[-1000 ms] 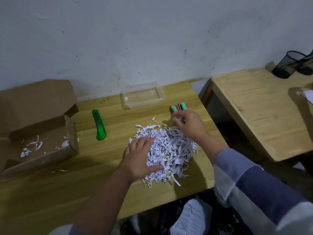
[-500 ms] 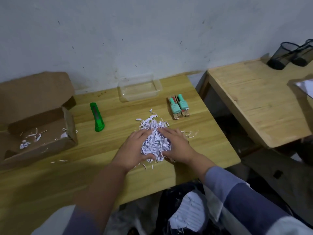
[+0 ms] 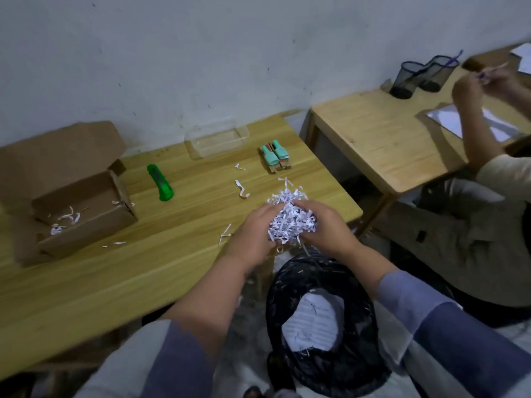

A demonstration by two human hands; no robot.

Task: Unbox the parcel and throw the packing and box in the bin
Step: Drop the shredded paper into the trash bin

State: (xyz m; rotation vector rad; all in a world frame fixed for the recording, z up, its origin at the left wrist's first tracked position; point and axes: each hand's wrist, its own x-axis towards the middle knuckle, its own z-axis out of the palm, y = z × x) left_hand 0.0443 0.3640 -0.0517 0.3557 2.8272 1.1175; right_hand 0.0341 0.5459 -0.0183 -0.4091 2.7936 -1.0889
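A clump of white shredded paper point(image 3: 290, 222) is squeezed between my left hand point(image 3: 253, 234) and my right hand point(image 3: 327, 228), lifted over the front right edge of the wooden table point(image 3: 120, 282). Just below and in front stands a bin lined with a black bag point(image 3: 321, 369), with crumpled white paper inside. The open brown cardboard box point(image 3: 83, 208) sits at the table's left, a few paper strips in it. Two mint-capped bottles on a small wooden holder point(image 3: 275, 156) stand at the back right.
A green utility knife point(image 3: 160, 183) lies between box and bottles. A clear plastic tray point(image 3: 216, 141) rests by the wall. Loose strips point(image 3: 241, 188) dot the tabletop. To the right is a second table point(image 3: 382, 139) with mesh pen cups point(image 3: 422, 76), where another person point(image 3: 485, 179) sits.
My hands gathered the spread paper pile into a clump and carried it right, off the table's middle to above the bin. The view shifted down, showing the bin and another person.
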